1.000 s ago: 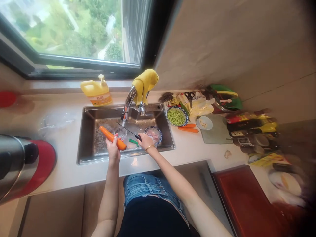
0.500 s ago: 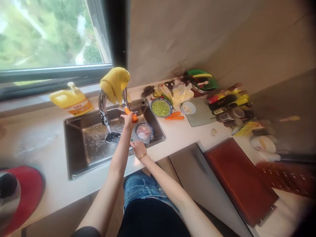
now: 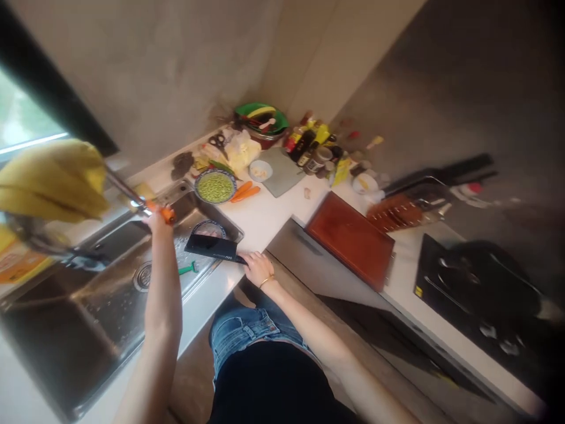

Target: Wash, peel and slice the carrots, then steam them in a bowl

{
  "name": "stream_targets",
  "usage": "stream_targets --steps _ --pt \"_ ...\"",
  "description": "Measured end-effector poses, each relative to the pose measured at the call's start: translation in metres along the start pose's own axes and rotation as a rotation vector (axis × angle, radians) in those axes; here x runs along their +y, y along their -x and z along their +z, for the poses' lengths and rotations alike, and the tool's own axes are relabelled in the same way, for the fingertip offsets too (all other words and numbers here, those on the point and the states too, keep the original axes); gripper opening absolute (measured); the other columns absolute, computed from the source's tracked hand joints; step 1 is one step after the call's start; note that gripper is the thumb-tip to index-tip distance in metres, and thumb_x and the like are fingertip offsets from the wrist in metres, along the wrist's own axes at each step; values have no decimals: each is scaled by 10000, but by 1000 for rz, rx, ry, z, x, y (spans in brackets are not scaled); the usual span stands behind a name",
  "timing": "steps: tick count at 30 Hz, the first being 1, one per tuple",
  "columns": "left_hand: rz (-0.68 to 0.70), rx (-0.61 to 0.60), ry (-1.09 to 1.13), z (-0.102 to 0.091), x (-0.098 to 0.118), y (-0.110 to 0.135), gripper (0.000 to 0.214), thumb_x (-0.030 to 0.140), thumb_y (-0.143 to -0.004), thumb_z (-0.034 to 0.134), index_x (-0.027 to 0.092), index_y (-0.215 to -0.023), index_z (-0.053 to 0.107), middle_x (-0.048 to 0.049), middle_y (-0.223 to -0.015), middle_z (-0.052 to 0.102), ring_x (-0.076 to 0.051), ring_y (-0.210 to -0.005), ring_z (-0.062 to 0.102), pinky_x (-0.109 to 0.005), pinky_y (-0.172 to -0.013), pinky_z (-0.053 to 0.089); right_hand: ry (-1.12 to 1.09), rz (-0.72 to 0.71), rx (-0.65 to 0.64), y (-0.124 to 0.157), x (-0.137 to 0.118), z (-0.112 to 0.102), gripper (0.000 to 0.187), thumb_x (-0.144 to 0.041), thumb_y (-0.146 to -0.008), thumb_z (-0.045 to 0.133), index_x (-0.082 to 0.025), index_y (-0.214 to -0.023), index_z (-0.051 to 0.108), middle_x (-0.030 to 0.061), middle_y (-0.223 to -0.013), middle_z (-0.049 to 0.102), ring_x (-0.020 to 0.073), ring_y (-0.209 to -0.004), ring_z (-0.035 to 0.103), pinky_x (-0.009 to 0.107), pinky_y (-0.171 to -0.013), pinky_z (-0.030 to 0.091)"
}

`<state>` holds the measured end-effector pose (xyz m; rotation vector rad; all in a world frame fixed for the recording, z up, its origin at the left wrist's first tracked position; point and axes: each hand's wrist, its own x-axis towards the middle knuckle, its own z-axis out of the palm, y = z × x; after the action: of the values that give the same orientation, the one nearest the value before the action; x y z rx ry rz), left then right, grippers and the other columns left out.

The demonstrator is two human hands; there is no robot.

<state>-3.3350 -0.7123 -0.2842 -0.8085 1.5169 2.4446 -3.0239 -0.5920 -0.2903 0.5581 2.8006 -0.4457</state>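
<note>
My left hand is stretched out over the steel sink, closed around an orange carrot close to the tap handle. My right hand grips the handle of a black cleaver, held flat above the sink's right end. A patterned bowl in the sink is partly hidden by the blade. A green peeler lies in the basin beside the drain.
A yellow cloth hangs over the tap. On the counter sit a bowl of green beans, two carrots, a small white bowl, a grey board, bottles, a red-brown board and a black hob.
The view has swung right, away from the window. My left hand carried the carrot from the basin up to the tap. My right hand lifted the cleaver over the sink's right end.
</note>
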Motion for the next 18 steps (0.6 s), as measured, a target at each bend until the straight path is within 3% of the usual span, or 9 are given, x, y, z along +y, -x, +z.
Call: stream_targets --steps 1,3,5,8,10,13,16,18 --pt "35 72 -21 -3 -7 8 551 -8 -886 477 209 -1348 267 35 -876 567 -76 -651 608 -232 -666 571 -15 50 31 6 15 -3 413 -201 -958 514 -255 -1354 618 83 -1215 704 230 -1153 588 340 -977 435" --pt "140 98 -47 -10 -24 27 708 -10 -867 531 261 -1410 165 30 -1053 604 -68 -855 650 -275 -916 561 -54 172 98 21 48 -6 397 -218 -955 523 -244 -1337 629 91 -1193 711 235 -1137 604 339 -977 447" --pt "370 -36 -134 -12 -45 50 856 -46 -806 578 289 -1447 121 22 -1148 641 -94 -1065 641 -367 -1112 463 -118 330 173 39 86 -8 373 -251 -957 529 -237 -1312 643 93 -1176 719 231 -1117 628 330 -967 469" --pt "438 -285 -313 7 -85 94 976 35 -792 650 322 -1501 44 -17 -1186 677 -181 -1152 631 -515 -1131 431 -286 593 336 72 148 -10 370 -309 -960 521 -216 -1298 639 93 -1214 719 224 -1108 663 318 -946 504" --pt "389 -432 -328 35 -122 133 979 130 -782 714 283 -1518 86 -68 -1211 674 -218 -1170 637 -504 -1110 447 -432 740 450 96 192 -11 377 -335 -955 505 -202 -1283 636 93 -1214 725 224 -1088 686 311 -911 525" --pt "206 -623 -228 92 -194 210 876 230 -766 775 268 -1460 241 -83 -1189 675 -196 -1157 661 -404 -1106 449 -556 918 569 135 261 -12 385 -362 -933 495 -171 -1232 645 116 -1125 750 249 -1032 712 318 -843 542" --pt "-56 -727 -169 145 -282 299 713 216 -752 783 296 -1324 367 -23 -1058 702 -154 -1061 694 -369 -1057 482 -564 1050 564 171 324 -12 388 -387 -909 500 -143 -1170 649 143 -1038 757 278 -973 724 337 -798 541" --pt "-242 -768 -181 173 -339 353 543 183 -728 788 253 -1159 466 -25 -1015 703 -147 -1052 693 -342 -1031 493 -579 1085 521 190 359 -11 392 -408 -916 473 -140 -1149 640 141 -977 757 276 -897 733 337 -764 537"
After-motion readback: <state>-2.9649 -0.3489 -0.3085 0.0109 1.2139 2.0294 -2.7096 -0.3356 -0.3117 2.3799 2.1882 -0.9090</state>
